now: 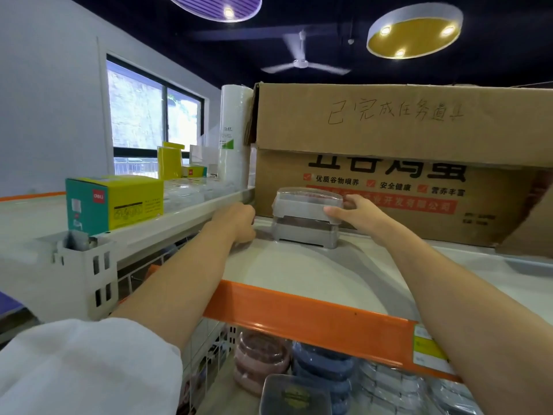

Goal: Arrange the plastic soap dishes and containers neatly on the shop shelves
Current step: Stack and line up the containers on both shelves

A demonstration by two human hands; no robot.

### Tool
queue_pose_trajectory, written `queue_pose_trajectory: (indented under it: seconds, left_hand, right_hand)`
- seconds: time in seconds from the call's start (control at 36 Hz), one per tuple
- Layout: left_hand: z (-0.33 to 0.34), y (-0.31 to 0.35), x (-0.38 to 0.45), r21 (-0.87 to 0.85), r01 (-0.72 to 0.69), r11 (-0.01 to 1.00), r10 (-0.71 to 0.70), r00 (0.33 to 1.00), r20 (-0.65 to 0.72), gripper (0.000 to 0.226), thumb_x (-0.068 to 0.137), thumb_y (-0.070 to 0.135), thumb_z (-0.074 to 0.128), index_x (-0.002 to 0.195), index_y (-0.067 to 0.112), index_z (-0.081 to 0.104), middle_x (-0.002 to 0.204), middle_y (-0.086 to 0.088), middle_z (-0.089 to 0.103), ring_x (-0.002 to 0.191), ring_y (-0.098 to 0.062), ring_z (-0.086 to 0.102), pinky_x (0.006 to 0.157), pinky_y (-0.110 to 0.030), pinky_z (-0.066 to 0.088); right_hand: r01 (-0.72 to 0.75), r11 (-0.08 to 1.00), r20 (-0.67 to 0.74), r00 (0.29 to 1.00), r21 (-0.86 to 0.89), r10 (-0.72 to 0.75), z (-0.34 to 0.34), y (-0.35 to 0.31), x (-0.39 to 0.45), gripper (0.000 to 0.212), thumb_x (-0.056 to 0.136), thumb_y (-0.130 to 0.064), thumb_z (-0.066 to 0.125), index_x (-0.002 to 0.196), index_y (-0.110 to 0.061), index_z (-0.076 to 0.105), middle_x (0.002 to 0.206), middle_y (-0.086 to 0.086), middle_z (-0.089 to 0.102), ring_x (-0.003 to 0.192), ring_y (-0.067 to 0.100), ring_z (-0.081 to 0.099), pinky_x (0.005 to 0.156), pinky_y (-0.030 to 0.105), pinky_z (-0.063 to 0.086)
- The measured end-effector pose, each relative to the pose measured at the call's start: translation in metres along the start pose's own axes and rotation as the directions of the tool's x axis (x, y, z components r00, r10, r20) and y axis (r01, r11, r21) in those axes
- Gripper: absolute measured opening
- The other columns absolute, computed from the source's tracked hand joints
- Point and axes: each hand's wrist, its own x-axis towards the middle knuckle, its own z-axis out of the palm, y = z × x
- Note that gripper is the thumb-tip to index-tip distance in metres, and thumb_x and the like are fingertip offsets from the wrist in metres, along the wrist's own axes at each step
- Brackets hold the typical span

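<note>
The white shelf top (pixel 299 274) bears a brown cardboard box (pixel 389 163). My right hand (pixel 356 214) grips a grey lidded plastic soap dish (pixel 306 218); my left hand (pixel 236 221) rests curled, empty.

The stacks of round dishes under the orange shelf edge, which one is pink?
The leftmost stack is pink; the stack to its right is blue, and the farther right stack looks clear.
</note>
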Motion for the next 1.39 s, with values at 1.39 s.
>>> queue_pose_trajectory:
  seconds: [1.39]
  left_hand:
    - [-0.043, 0.024, -0.297, 0.152, -0.036, 0.988, 0.052, 0.993, -0.103, 0.018, 0.087, 0.021, 0.058, 0.099, 0.009, 0.058, 0.104, -0.008, 0.062, 0.086, -0.023, 0.057, 0.074, -0.032, 0.048]
  right_hand:
    - [0.542, 0.551, 0.228, 0.813, -0.635, -0.537, 0.023, -0.043, -0.292, 0.058, 0.093, -0.045, 0.055, 0.135, -0.006, 0.042, 0.136, 0.012, 0.045, 0.125, 0.027, 0.041, 0.103, 0.040, 0.039]
